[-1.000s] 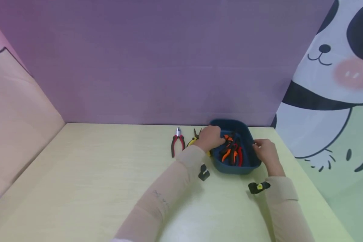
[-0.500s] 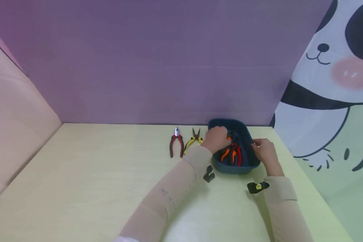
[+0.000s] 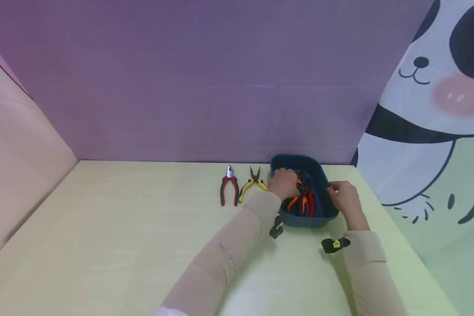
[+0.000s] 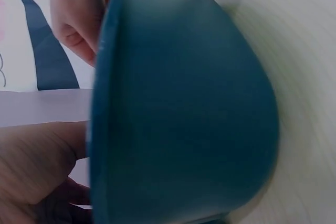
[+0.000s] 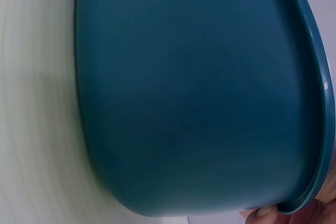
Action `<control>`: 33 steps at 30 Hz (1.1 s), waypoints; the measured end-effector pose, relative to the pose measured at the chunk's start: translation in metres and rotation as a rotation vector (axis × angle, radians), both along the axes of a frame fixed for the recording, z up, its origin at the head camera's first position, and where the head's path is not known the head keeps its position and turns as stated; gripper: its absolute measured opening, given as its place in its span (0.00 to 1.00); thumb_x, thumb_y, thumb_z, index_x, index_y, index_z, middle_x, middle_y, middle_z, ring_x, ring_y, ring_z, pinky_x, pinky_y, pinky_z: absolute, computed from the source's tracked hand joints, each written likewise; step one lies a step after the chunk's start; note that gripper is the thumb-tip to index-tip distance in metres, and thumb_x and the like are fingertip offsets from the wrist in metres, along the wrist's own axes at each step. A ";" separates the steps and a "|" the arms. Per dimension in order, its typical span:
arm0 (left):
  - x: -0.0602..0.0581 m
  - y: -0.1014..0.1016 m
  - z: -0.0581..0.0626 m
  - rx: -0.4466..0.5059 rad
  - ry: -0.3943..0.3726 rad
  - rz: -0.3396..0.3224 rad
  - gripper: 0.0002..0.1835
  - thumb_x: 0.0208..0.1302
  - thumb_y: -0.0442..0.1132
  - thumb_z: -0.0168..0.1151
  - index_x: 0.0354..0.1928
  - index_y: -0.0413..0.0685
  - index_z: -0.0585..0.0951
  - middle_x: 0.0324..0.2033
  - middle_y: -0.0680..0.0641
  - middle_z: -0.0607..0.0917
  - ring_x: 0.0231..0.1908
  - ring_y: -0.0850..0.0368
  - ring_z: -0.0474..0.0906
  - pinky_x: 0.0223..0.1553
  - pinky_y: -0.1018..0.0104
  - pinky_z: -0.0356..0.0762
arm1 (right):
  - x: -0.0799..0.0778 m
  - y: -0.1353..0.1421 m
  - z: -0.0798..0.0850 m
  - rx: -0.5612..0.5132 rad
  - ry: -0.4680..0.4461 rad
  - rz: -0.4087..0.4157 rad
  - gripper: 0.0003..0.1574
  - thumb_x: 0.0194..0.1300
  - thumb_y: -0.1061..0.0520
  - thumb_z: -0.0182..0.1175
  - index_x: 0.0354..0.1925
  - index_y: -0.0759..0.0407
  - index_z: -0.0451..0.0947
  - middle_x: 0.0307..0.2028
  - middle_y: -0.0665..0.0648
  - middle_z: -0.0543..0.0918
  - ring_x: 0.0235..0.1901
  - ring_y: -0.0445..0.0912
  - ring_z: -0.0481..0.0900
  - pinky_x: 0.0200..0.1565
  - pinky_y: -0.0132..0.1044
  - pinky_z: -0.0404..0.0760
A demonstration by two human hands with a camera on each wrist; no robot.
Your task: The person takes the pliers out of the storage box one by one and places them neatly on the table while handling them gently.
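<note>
A dark blue plastic bin [image 3: 309,222] stands on the table, with several pliers [image 3: 311,204] inside showing orange, red and black handles. My left hand [image 3: 284,183] reaches over the bin's left rim. In the left wrist view the bin wall [image 4: 184,103] hides the fingertips of that hand, so whether they hold a tool does not show. On the opposite side, my right hand [image 3: 344,196] pinches the bin's right rim. The thumb [image 5: 265,213] touches the outside, just under the lip.
Left of the bin, pliers with yellow and black handles [image 3: 255,179] lie on the table [image 3: 142,228]. Farther left are diagonal cutters with red and black handles [image 3: 230,176]. A purple backdrop [image 3: 181,87] rises behind the table, and a panda-printed wall [image 3: 411,171] stands at the right.
My left hand has moved right and lower into the bin, uncovering the yellow-handled pliers on the table. The right hand keeps its hold on the rim. The head view has shifted slightly.
</note>
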State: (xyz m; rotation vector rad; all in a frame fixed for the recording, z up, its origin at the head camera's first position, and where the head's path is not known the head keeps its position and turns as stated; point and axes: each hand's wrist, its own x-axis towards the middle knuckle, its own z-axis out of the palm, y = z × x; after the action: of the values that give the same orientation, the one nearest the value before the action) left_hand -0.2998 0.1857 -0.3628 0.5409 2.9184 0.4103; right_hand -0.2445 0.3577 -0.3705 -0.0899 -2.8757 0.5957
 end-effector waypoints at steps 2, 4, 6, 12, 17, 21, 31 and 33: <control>0.000 0.001 -0.002 -0.003 0.003 -0.010 0.27 0.53 0.54 0.68 0.52 0.48 0.75 0.53 0.46 0.74 0.55 0.53 0.68 0.49 0.63 0.74 | 0.000 0.000 0.000 -0.001 0.000 0.000 0.20 0.63 0.63 0.50 0.49 0.76 0.75 0.41 0.74 0.81 0.42 0.68 0.78 0.46 0.57 0.74; -0.001 0.002 -0.004 -0.012 0.008 -0.022 0.27 0.53 0.53 0.68 0.53 0.48 0.76 0.54 0.46 0.75 0.56 0.51 0.68 0.50 0.62 0.74 | 0.000 -0.001 0.001 -0.002 0.003 0.002 0.20 0.63 0.63 0.50 0.49 0.76 0.75 0.41 0.75 0.81 0.43 0.68 0.78 0.46 0.57 0.74; -0.001 0.002 -0.006 -0.020 0.009 -0.028 0.29 0.53 0.54 0.67 0.54 0.48 0.75 0.56 0.46 0.75 0.57 0.51 0.68 0.52 0.61 0.72 | 0.000 -0.001 0.001 -0.006 0.010 0.006 0.20 0.63 0.63 0.50 0.49 0.76 0.75 0.41 0.75 0.81 0.43 0.68 0.78 0.46 0.57 0.74; -0.001 0.002 -0.010 -0.033 0.001 -0.013 0.29 0.53 0.51 0.66 0.56 0.48 0.76 0.57 0.45 0.75 0.57 0.50 0.69 0.53 0.61 0.73 | 0.001 -0.004 0.000 -0.010 0.030 0.017 0.19 0.63 0.64 0.51 0.48 0.76 0.75 0.40 0.74 0.81 0.42 0.68 0.78 0.46 0.57 0.74; 0.001 0.006 -0.013 -0.049 0.032 0.009 0.24 0.53 0.50 0.67 0.53 0.52 0.79 0.55 0.45 0.76 0.55 0.51 0.70 0.50 0.61 0.74 | 0.003 -0.004 0.000 -0.002 0.036 0.013 0.19 0.62 0.64 0.51 0.48 0.76 0.76 0.39 0.74 0.82 0.41 0.68 0.78 0.45 0.57 0.74; 0.002 0.012 -0.016 -0.101 0.030 0.059 0.22 0.55 0.50 0.65 0.53 0.55 0.80 0.53 0.46 0.77 0.53 0.54 0.71 0.47 0.63 0.75 | 0.003 -0.003 0.000 -0.002 0.027 0.012 0.19 0.62 0.63 0.51 0.48 0.76 0.76 0.39 0.73 0.82 0.41 0.67 0.78 0.45 0.56 0.74; 0.002 0.016 -0.020 -0.196 0.019 0.068 0.24 0.58 0.54 0.62 0.56 0.56 0.78 0.55 0.46 0.76 0.52 0.54 0.71 0.47 0.65 0.74 | 0.007 -0.005 0.001 0.006 0.044 0.035 0.18 0.62 0.64 0.52 0.47 0.75 0.76 0.39 0.74 0.82 0.41 0.68 0.78 0.45 0.57 0.74; 0.001 0.016 -0.021 -0.208 0.038 0.044 0.24 0.58 0.54 0.62 0.56 0.56 0.78 0.54 0.45 0.76 0.51 0.54 0.72 0.47 0.65 0.74 | 0.008 -0.006 0.002 0.011 0.062 0.042 0.17 0.62 0.64 0.52 0.46 0.75 0.77 0.38 0.73 0.82 0.40 0.68 0.78 0.44 0.57 0.74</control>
State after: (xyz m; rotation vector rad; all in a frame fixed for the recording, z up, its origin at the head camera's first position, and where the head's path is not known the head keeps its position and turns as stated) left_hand -0.2985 0.2014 -0.3834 0.4595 2.9658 0.1003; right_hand -0.2366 0.3521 -0.3686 -0.0089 -2.8265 0.5796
